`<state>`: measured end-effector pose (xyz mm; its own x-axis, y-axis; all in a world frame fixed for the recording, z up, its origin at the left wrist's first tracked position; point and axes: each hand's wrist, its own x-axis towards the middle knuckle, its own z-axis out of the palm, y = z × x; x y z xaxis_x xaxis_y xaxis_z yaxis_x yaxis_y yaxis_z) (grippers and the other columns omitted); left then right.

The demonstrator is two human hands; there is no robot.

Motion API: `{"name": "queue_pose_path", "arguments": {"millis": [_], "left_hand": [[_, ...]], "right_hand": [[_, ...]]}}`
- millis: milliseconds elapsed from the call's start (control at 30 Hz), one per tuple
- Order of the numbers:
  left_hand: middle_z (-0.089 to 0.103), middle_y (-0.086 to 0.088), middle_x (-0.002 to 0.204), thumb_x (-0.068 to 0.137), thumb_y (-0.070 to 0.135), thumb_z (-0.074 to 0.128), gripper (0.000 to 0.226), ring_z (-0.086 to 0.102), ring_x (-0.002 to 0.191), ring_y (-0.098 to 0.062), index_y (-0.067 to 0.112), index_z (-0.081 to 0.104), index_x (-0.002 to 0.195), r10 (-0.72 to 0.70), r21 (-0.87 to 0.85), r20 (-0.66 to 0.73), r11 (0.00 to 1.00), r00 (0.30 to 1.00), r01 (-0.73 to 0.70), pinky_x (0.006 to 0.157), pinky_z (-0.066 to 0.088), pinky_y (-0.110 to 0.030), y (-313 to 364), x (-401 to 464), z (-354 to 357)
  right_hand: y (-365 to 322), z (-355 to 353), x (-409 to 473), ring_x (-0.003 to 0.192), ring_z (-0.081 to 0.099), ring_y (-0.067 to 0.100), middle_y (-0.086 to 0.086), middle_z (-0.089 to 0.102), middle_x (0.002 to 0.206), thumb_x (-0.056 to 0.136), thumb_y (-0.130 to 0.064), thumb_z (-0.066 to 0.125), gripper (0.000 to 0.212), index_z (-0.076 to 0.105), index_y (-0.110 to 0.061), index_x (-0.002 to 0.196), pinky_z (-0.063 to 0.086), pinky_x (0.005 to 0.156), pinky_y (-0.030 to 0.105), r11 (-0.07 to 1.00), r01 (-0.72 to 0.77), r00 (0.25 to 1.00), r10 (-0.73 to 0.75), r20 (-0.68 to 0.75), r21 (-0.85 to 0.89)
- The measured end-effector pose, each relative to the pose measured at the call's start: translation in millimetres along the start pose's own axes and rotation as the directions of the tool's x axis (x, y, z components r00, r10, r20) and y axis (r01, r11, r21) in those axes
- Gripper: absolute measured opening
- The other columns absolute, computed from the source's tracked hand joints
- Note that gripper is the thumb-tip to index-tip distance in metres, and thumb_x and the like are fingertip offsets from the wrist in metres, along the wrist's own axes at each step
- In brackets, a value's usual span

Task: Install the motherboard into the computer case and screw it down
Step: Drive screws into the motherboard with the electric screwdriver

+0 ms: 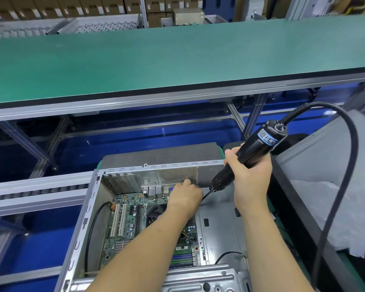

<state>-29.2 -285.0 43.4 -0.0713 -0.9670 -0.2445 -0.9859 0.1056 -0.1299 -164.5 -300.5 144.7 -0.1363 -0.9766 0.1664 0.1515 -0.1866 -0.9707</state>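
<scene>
An open metal computer case point(89, 209) lies flat in front of me with a green motherboard point(126, 224) seated inside it. My left hand point(183, 197) reaches into the case at the board's far right corner, near the rear ports; its fingers are curled there, and what they hold is hidden. My right hand point(249, 178) grips a black electric screwdriver point(259, 144), tilted so its bit points down-left toward the left hand. The bit tip disappears behind my left hand. A thick black cable point(346, 165) loops from the screwdriver's top down to the right.
A long green workbench point(177, 55) runs across the far side on an aluminium frame. A roller rail point(36, 190) lies left of the case. Grey panels and a plastic bag point(333, 218) sit to the right. Cardboard boxes point(93, 5) stand at the back.
</scene>
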Motion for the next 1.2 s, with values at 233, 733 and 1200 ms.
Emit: {"name": "queue_pose_path", "arguments": {"millis": [233, 733, 1200], "left_hand": [[0.062, -0.012, 0.122, 0.087, -0.007, 0.054, 0.033, 0.046, 0.118, -0.032, 0.005, 0.064, 0.116, 0.028, 0.000, 0.002, 1.000, 1.000, -0.028, 0.088, 0.042, -0.039, -0.6, -0.4, -1.7], [0.066, 0.007, 0.069, 0.084, 0.009, 0.068, 0.017, 0.056, 0.060, -0.003, 0.021, 0.069, 0.074, -0.478, -0.953, 0.001, 0.266, 0.878, 0.146, 0.055, 0.043, -0.012, -35.0, -43.5, -24.9], [0.076, -0.001, 0.078, 0.085, 0.005, 0.072, 0.012, 0.062, 0.070, -0.013, 0.016, 0.076, 0.081, -0.546, -0.950, 0.243, -0.303, 0.802, 0.081, 0.067, 0.050, -0.028, -32.5, -60.2, -14.2]], "right_hand": [[-2.3, -0.8, -0.8, 0.085, 0.069, 0.027, 0.006, 0.070, 0.087, 0.068, -0.035, 0.078, 0.035, 0.061, -0.017, 0.093, 0.057, 0.090, 0.055, 1.000, 0.011, 1.000, -0.011, 0.011, -0.006], [-22.3, 1.6, 0.5, 0.084, 0.071, 0.010, -0.009, 0.072, 0.088, 0.073, -0.050, 0.077, 0.023, 0.058, -0.056, 0.084, 0.057, 0.082, 0.036, 0.995, 0.066, 0.998, -0.067, -0.017, -0.070], [-27.9, -6.5, -9.5, 0.081, 0.061, -0.009, -0.032, 0.064, 0.085, 0.065, -0.070, 0.075, 0.043, 0.051, -0.045, 0.090, 0.043, 0.065, 0.021, 0.904, 0.050, 0.998, -0.035, 0.043, -0.424]]}}
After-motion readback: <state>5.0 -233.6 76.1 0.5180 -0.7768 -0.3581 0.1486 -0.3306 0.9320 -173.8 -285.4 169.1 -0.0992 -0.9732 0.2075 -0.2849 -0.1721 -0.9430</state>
